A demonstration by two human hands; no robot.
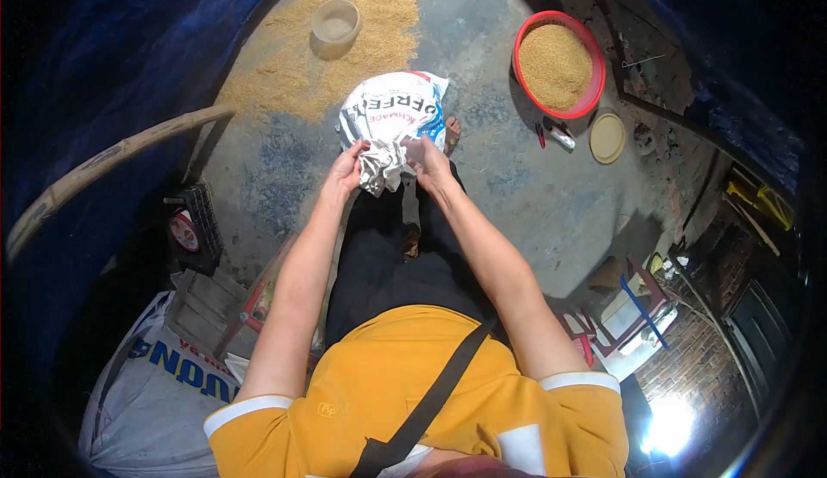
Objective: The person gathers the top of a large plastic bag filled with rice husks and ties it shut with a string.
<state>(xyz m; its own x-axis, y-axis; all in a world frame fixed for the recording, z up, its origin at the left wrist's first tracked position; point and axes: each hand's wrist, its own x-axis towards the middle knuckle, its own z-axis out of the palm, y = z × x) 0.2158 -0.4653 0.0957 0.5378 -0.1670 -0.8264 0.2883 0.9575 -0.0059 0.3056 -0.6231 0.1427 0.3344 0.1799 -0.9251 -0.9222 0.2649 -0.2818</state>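
Observation:
A full white sack [392, 108] with black, red and blue print is in front of my legs. Its mouth is gathered into a crumpled bunch toward me. On the left side of that bunch, my left hand [347, 166] is closed on the sack's edge. My right hand [427, 163] grips the opposite side of the bunch, its fingertips partly hidden by the folds. Part of a bare foot [452, 133] shows just right of the sack.
Loose grain [284, 56] covers the floor at upper left, with a round bowl [336, 23] on it. A red basin [597, 90] holds grain at upper right. Near it lie a tan lid [607, 139] and a small cylinder [562, 138]. A dial scale [183, 230] is left.

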